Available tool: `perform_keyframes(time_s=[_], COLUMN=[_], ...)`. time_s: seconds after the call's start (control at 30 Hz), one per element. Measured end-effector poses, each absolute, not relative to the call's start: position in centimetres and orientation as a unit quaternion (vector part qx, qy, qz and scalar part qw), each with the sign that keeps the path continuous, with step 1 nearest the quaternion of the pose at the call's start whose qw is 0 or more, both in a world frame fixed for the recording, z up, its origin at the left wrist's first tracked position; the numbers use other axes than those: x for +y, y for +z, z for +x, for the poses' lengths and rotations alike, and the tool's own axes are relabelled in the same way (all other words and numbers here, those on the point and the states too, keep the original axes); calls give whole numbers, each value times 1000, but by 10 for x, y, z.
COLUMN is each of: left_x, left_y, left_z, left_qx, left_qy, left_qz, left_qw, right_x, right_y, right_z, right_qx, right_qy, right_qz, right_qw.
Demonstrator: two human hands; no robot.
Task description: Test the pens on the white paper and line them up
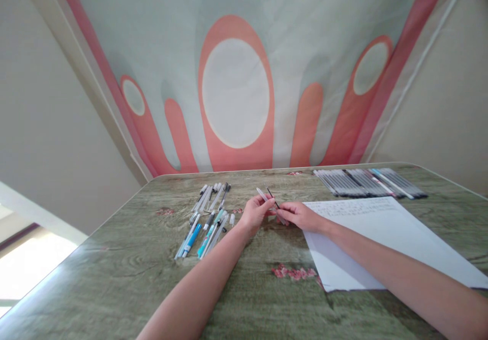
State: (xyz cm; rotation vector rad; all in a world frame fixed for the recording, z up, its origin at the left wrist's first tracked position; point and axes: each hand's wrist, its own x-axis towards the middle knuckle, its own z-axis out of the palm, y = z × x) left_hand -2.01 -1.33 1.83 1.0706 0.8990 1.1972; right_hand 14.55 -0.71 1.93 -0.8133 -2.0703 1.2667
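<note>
My left hand [256, 214] is closed round a clear pen barrel [262, 194] above the middle of the table. Close beside it, my right hand [299, 215] pinches a thin dark pen refill [271, 193] that slants up and away. Barrel and refill run nearly side by side; the fingers hide their lower parts, so I cannot tell whether they touch. Left of my hands lie loose pens [209, 233], some blue and teal, with another small group of pens and caps [211, 196] behind them. A sheet of paper [354, 243] with handwriting along its top lies under my right forearm.
At the back right, a row of many pens [366, 183] lies side by side, mostly clear with a few coloured ones. The wood-patterned table [125, 258] bears printed pink flowers. Behind its far edge stands a pink and pale backdrop [236, 157].
</note>
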Motion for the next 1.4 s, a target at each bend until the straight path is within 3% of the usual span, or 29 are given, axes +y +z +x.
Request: perform_keyframes(time_s=[0.2, 0.37, 0.6, 0.73, 1.4], left_x=[-17, -15, 7, 15, 11], left_y=[21, 22, 27, 26, 28], left_z=[-18, -17, -41, -56, -50], left_qx=[405, 413, 381, 376, 392], left_qy=[511, 523, 722, 763, 738], left_qz=[492, 467, 230, 168, 168], left_qw=[577, 581, 530, 498, 523], right_x=[-3, 1, 4, 3, 2], right_y=[16, 11, 8, 7, 8], right_z=[148, 150, 150, 150, 149], right_qx=[-735, -697, -650, -640, -658], right_qy=[446, 504, 553, 555, 531], right_qz=[-370, -375, -372, -379, -388], right_qw=[352, 345, 366, 371, 367])
